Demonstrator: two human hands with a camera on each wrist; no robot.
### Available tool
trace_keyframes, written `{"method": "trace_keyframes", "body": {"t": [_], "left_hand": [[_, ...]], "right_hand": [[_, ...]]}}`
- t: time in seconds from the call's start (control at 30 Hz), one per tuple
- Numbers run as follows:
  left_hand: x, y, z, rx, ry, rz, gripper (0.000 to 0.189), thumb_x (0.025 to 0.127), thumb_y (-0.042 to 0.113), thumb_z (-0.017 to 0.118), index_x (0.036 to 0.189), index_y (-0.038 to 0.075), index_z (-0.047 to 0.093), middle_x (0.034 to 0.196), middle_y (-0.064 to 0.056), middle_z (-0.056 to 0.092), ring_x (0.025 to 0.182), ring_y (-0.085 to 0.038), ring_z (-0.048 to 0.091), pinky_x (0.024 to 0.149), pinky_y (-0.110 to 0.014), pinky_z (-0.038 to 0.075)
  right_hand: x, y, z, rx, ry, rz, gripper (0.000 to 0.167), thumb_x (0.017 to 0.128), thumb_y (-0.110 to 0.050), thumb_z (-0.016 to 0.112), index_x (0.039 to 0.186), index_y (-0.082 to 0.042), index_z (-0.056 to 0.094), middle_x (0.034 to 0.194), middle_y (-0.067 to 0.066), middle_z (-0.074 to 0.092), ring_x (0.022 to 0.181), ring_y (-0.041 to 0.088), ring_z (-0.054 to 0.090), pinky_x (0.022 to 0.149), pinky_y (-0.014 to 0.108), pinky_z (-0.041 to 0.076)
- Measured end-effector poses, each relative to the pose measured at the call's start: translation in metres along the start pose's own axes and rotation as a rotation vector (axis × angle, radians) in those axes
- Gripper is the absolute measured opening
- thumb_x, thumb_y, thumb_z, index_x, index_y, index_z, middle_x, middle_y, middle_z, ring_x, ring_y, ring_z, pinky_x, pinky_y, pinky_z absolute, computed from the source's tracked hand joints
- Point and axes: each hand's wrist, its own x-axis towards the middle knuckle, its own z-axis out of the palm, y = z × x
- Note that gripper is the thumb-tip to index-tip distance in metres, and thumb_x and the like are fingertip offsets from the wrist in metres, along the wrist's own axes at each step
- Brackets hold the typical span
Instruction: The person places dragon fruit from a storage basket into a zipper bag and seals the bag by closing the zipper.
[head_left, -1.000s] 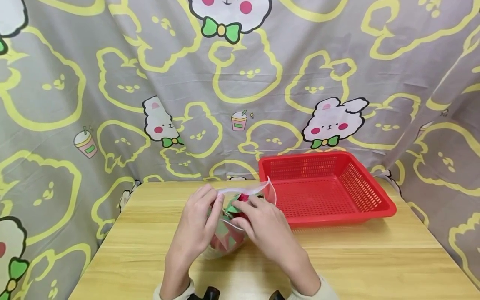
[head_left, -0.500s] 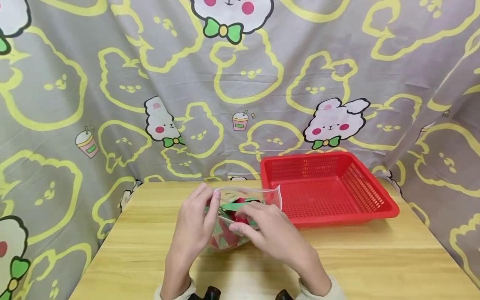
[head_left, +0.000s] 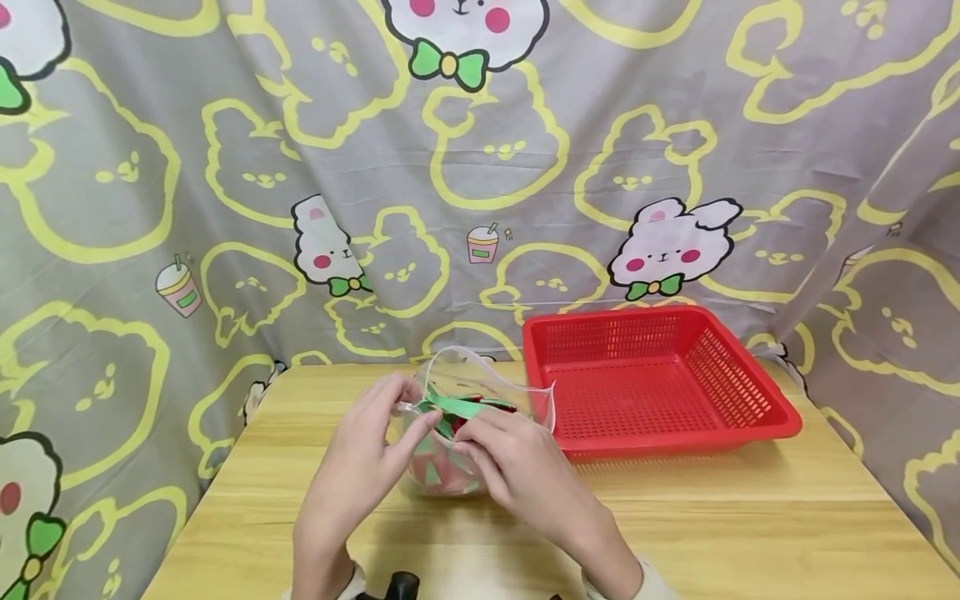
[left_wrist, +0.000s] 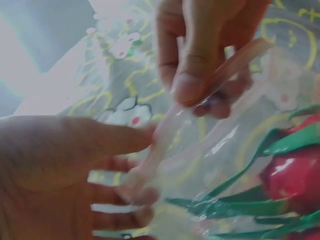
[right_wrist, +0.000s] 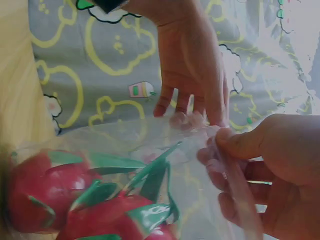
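A clear plastic bag [head_left: 442,479] with a white-edged mouth stands on the table between the hands. Inside it are red dragon fruits [right_wrist: 45,185] with long green scales, some of which reach up to the bag's mouth. My left hand [head_left: 356,454] pinches the left corner of the bag's rim between thumb and fingers. On the near side, my right hand [head_left: 517,462] grips the rim, thumb outside and fingertips inside the mouth. Both hands appear close together along this rim in the right wrist view. The far part of the mouth gapes upward.
A red perforated plastic basket [head_left: 675,439] sits at the back right of the wooden table [head_left: 750,525], just beside the bag. Behind the table hangs a grey curtain [head_left: 405,167] with yellow outlines and cartoon rabbits.
My left hand has shifted slightly left and lower along the rim. My right fingers have moved from over the fruit to the near rim. The mouth's far edge has risen.
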Motion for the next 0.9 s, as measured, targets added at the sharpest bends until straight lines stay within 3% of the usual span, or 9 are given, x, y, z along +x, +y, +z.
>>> {"method": "trace_keyframes", "body": {"t": [0.13,0.23,0.37,0.5,0.63,0.77,0.9], "left_hand": [[0.000,-0.008,-0.006,-0.068,-0.061,0.061,0.035,0.089,0.011,0.080,0.120,0.012,0.064,0.114,0.001,0.064,0.103,-0.013,0.058,0.084,-0.039,0.052],[0.003,-0.012,-0.005,-0.056,-0.030,0.086,0.028,0.086,0.003,0.079,0.110,0.011,0.068,0.104,0.004,0.065,0.093,-0.012,0.058,0.081,-0.033,0.052],[0.008,-0.013,-0.001,-0.024,0.029,0.099,0.012,0.091,0.005,0.074,0.096,0.013,0.067,0.093,0.008,0.062,0.085,-0.007,0.059,0.075,-0.031,0.053],[0.009,-0.013,-0.001,-0.028,0.051,0.103,0.014,0.090,0.003,0.074,0.095,0.013,0.066,0.094,0.009,0.060,0.088,-0.008,0.059,0.076,-0.034,0.053],[0.008,-0.015,-0.004,-0.025,0.062,0.107,0.018,0.089,-0.001,0.074,0.095,0.014,0.066,0.095,0.009,0.060,0.091,-0.009,0.059,0.077,-0.035,0.053],[0.007,-0.018,-0.005,-0.050,0.057,0.122,0.019,0.089,-0.003,0.075,0.096,0.013,0.067,0.099,0.008,0.063,0.093,-0.009,0.061,0.080,-0.035,0.053],[0.005,-0.020,-0.004,-0.112,0.031,0.151,0.018,0.090,-0.002,0.073,0.098,0.014,0.070,0.108,0.009,0.069,0.100,-0.011,0.064,0.086,-0.040,0.053]], "right_hand": [[-0.001,0.001,0.002,-0.006,0.016,0.034,0.004,0.096,-0.013,0.072,0.096,-0.016,0.070,0.093,-0.010,0.065,0.084,0.006,0.058,0.076,0.026,0.052],[-0.003,0.003,0.001,0.006,0.009,0.055,0.004,0.096,-0.013,0.072,0.097,-0.016,0.070,0.095,-0.010,0.065,0.086,0.006,0.059,0.078,0.026,0.053],[-0.004,0.005,-0.003,0.057,-0.013,0.052,0.003,0.098,-0.014,0.069,0.098,-0.016,0.070,0.093,-0.010,0.065,0.083,0.005,0.057,0.074,0.022,0.051],[-0.004,0.016,-0.018,0.094,0.062,0.101,0.008,0.096,-0.008,0.071,0.100,-0.014,0.072,0.096,-0.009,0.066,0.083,0.005,0.058,0.068,0.024,0.053],[-0.008,0.033,-0.035,-0.002,0.184,0.261,0.019,0.090,-0.006,0.078,0.106,-0.013,0.072,0.105,-0.006,0.064,0.089,0.009,0.060,0.071,0.031,0.057],[-0.013,0.047,-0.040,-0.065,0.125,0.452,0.029,0.086,-0.013,0.083,0.113,-0.015,0.071,0.110,-0.001,0.061,0.085,0.012,0.061,0.071,0.029,0.057],[-0.015,0.056,-0.037,-0.052,0.085,0.581,0.024,0.087,-0.012,0.083,0.108,-0.012,0.073,0.105,0.006,0.062,0.076,0.017,0.061,0.066,0.028,0.055]]}}
